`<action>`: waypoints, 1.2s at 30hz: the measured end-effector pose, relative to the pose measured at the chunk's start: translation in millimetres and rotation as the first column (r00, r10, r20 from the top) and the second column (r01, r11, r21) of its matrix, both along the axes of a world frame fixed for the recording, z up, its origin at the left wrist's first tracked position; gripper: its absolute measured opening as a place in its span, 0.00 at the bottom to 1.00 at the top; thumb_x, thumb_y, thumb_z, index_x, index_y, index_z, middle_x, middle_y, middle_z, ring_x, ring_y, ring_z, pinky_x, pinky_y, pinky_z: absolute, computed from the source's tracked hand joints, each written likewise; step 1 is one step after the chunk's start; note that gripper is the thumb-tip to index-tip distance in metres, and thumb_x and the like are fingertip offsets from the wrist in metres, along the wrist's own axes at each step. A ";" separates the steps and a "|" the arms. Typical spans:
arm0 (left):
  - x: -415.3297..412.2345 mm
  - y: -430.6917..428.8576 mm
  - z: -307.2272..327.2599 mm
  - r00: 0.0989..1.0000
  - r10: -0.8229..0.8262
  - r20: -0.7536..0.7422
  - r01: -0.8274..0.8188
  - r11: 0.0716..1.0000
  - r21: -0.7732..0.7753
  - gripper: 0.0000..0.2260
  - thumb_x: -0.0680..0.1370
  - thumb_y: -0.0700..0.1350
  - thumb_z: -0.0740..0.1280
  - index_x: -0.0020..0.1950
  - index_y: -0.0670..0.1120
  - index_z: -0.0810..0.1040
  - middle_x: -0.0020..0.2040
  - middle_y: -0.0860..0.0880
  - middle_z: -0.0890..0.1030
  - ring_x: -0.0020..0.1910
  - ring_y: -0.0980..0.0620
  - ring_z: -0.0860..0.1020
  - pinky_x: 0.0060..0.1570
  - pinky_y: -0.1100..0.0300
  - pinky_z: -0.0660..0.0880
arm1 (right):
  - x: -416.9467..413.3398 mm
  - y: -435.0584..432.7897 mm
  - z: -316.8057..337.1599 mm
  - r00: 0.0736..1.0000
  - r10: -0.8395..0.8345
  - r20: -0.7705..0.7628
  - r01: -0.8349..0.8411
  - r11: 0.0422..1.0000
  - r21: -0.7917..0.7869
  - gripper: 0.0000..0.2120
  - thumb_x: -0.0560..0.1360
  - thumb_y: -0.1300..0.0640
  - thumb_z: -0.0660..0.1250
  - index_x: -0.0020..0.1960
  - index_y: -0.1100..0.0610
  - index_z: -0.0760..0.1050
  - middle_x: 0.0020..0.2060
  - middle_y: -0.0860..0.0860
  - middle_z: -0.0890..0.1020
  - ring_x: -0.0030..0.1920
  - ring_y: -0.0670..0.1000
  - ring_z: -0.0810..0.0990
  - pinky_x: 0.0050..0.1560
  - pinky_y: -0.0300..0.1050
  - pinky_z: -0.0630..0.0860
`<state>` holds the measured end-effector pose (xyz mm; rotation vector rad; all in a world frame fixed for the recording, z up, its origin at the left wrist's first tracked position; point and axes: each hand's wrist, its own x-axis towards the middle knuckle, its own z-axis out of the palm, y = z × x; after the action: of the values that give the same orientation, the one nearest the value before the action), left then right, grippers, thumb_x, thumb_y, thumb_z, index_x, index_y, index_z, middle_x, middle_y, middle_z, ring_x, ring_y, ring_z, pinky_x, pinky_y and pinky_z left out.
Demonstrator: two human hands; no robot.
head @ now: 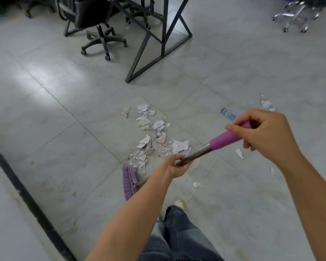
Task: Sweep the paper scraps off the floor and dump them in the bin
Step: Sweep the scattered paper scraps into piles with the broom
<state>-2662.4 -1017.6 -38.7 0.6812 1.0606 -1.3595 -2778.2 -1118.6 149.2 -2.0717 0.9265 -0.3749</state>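
Note:
A pile of torn white paper scraps point(152, 136) lies on the grey tiled floor in the middle of the head view. I hold a broom with a metal shaft point(198, 154) and a purple grip. Its purple brush head point(129, 180) rests on the floor at the near end of the pile. My left hand point(175, 165) is closed around the metal shaft. My right hand point(263, 132) grips the purple top end. Stray scraps point(239, 153) lie to the right, more paper point(265, 103) sits further off, and a blue wrapper point(228, 114) lies beyond my right hand. No bin is visible.
A black metal desk frame point(158, 46) stands beyond the pile, with a black wheeled office chair point(100, 34) to its left and a chrome chair base point(297, 16) at the far right. A dark floor strip point(26, 194) runs diagonally at the left. My leg and shoe point(180, 204) are below.

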 end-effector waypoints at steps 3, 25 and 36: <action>8.7 -24.1 20.0 0.998 -0.003 0.062 0.011 0.991 -0.135 0.08 0.80 0.35 0.58 0.43 0.33 0.69 0.40 0.36 0.72 0.39 0.41 0.75 0.68 0.60 0.66 | 9.2 4.9 33.2 0.990 0.019 0.140 -0.011 0.998 -0.059 0.10 0.65 0.59 0.75 0.35 0.49 0.74 0.22 0.44 0.77 0.20 0.44 0.74 0.20 0.31 0.68; 8.4 -16.8 -2.9 0.965 -0.170 0.198 0.134 0.974 0.180 0.08 0.78 0.40 0.65 0.46 0.35 0.72 0.38 0.39 0.73 0.42 0.46 0.78 0.31 0.61 0.81 | 3.7 -33.5 -45.4 0.911 -0.261 0.320 0.176 0.946 0.271 0.11 0.72 0.59 0.69 0.32 0.58 0.75 0.28 0.62 0.77 0.17 0.43 0.67 0.19 0.31 0.63; -91.9 -253.7 -13.6 0.996 0.024 0.086 -0.023 1.000 -0.017 0.09 0.80 0.37 0.61 0.41 0.34 0.69 0.39 0.38 0.74 0.36 0.44 0.74 0.16 0.54 0.74 | -71.2 -266.9 -26.6 0.939 -0.200 0.280 0.159 0.974 0.162 0.12 0.73 0.59 0.67 0.31 0.53 0.75 0.22 0.41 0.80 0.17 0.43 0.66 0.19 0.32 0.63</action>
<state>-2754.3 -1271.3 -52.4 0.7075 0.9856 -1.3057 -2849.4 -1385.5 122.6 -1.7513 0.9336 -0.6789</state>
